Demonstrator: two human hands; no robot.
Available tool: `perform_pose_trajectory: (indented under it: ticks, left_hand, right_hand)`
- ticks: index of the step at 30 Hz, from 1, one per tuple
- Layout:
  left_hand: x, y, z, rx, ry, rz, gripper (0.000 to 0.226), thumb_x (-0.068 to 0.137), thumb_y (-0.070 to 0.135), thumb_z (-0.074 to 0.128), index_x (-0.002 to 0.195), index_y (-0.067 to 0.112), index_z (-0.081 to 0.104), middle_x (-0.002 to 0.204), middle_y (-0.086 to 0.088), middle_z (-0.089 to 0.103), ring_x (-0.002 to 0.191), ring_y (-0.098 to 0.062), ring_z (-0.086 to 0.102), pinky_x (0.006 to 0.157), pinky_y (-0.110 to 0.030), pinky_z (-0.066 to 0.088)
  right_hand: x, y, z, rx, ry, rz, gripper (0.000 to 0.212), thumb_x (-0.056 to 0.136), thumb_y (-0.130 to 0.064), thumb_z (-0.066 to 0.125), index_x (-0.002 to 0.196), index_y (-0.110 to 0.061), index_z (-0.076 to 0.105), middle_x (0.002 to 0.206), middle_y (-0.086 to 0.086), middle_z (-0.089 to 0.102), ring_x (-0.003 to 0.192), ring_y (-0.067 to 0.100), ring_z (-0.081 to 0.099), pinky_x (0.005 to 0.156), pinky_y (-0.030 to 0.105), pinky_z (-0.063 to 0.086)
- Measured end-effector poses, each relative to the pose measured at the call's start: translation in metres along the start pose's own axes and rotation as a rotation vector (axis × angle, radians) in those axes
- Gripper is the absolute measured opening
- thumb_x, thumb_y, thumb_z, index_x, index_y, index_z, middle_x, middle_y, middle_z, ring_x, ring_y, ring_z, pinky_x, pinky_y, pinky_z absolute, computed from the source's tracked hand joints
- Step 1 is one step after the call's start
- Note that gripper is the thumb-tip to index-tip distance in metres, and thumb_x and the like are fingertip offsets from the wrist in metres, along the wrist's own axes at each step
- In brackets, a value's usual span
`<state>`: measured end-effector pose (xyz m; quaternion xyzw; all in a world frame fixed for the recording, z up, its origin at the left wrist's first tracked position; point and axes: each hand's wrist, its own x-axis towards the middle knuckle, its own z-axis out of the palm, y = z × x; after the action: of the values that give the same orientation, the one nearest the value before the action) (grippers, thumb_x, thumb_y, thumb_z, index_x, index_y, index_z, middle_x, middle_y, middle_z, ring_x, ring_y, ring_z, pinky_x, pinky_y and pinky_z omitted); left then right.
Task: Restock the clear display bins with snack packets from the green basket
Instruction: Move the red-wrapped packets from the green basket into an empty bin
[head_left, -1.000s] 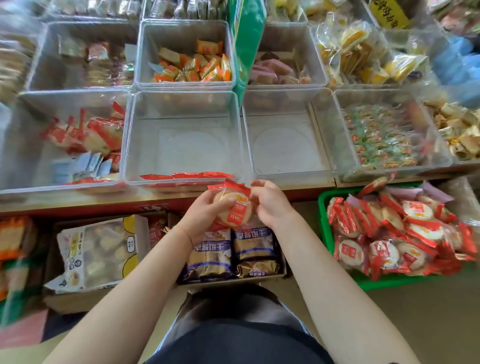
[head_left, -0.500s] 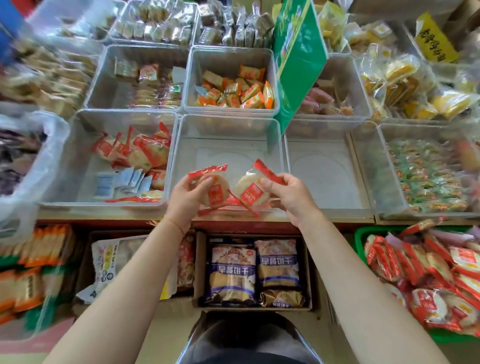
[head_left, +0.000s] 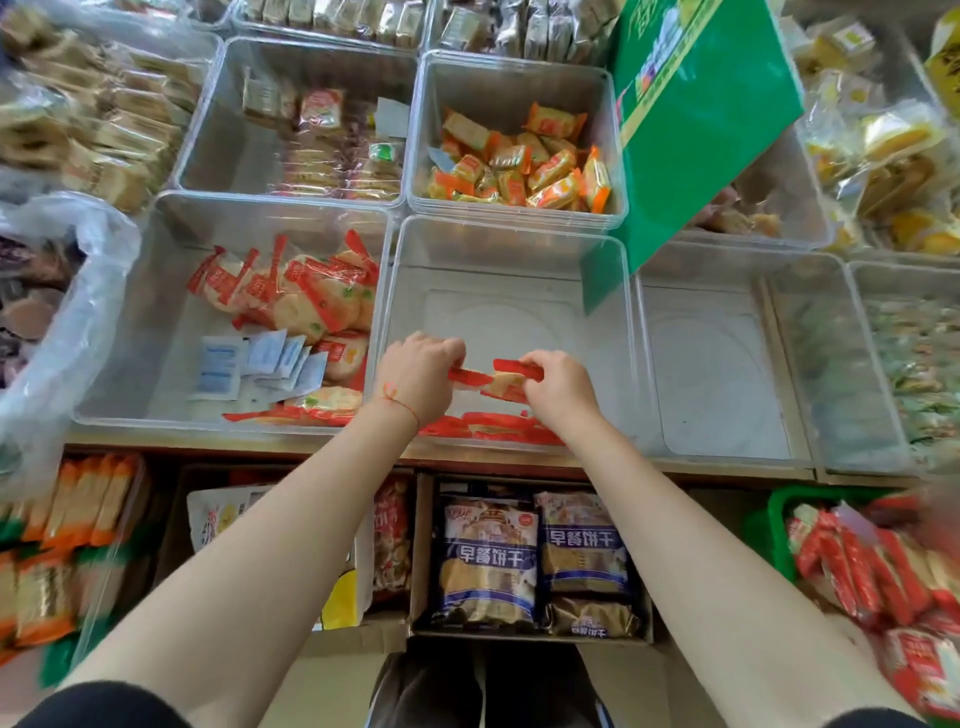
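My left hand (head_left: 418, 371) and my right hand (head_left: 558, 387) are both inside the middle clear bin (head_left: 511, 244), low over its front. Each hand pinches a red-and-white snack packet: the left one (head_left: 467, 376), the right one (head_left: 511, 374). Several of the same packets (head_left: 488, 428) lie along the bin's front wall beneath my hands. The rest of that bin's floor is bare. The green basket (head_left: 774, 525) sits at the lower right, heaped with red packets (head_left: 883, 577).
The clear bin to the left (head_left: 156, 332) holds red packets and blue sachets. An empty clear bin (head_left: 727, 374) lies to the right. A green sign (head_left: 691, 114) leans over the back right. A box of blue biscuit bags (head_left: 530, 556) sits below the shelf.
Both hands have moved forward and down into the middle bin with their packets. The camera has swung left, so the green basket sits at the frame's right edge.
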<state>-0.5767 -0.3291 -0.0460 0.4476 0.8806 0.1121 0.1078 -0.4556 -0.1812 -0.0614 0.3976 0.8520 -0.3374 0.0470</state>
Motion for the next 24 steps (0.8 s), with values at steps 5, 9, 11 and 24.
perform_pose_trajectory:
  ticks: [5, 9, 11, 24]
  left_hand:
    - [0.008, -0.001, 0.006, 0.387, -0.335, 0.029, 0.014, 0.095, 0.026, 0.055, 0.106, 0.024, 0.064, 0.105, -0.002, 0.069, 0.103, -0.026, 0.064, 0.076, -0.029, 0.034]
    - [0.007, 0.002, 0.002, 0.518, -0.429, 0.049, 0.019, 0.094, 0.02, 0.047, 0.098, 0.025, 0.065, 0.108, -0.001, 0.068, 0.106, -0.022, 0.06, 0.091, -0.034, 0.035]
    - [0.005, 0.0, 0.0, 0.557, -0.464, 0.067, 0.026, 0.098, 0.029, 0.042, 0.103, 0.026, 0.067, 0.111, -0.001, 0.068, 0.11, -0.022, 0.057, 0.098, -0.037, 0.031]
    - [-0.068, -0.02, 0.017, 0.102, 0.151, 0.086, 0.036, 0.093, 0.033, 0.044, 0.117, 0.014, 0.063, 0.109, -0.006, 0.064, 0.108, -0.028, 0.057, 0.118, -0.047, 0.022]
  right_hand:
    - [0.004, 0.01, 0.003, 0.022, 0.052, 0.007, 0.033, 0.09, -0.011, 0.056, 0.119, -0.02, 0.068, 0.116, 0.005, 0.065, 0.104, 0.023, 0.059, 0.078, 0.02, 0.037]
    - [0.006, 0.002, 0.009, 0.046, 0.036, -0.034, 0.032, 0.089, -0.014, 0.058, 0.119, -0.021, 0.069, 0.116, 0.006, 0.066, 0.105, 0.025, 0.061, 0.09, 0.032, 0.051]
    - [0.007, -0.007, 0.013, 0.052, 0.02, -0.061, 0.031, 0.091, -0.015, 0.059, 0.119, -0.02, 0.069, 0.117, 0.006, 0.066, 0.107, 0.024, 0.059, 0.091, 0.027, 0.047]
    - [0.0, -0.06, 0.046, 0.031, -0.409, -0.071, 0.029, 0.092, -0.019, 0.049, 0.112, -0.02, 0.07, 0.108, 0.004, 0.071, 0.095, 0.025, 0.068, 0.084, 0.039, 0.057]
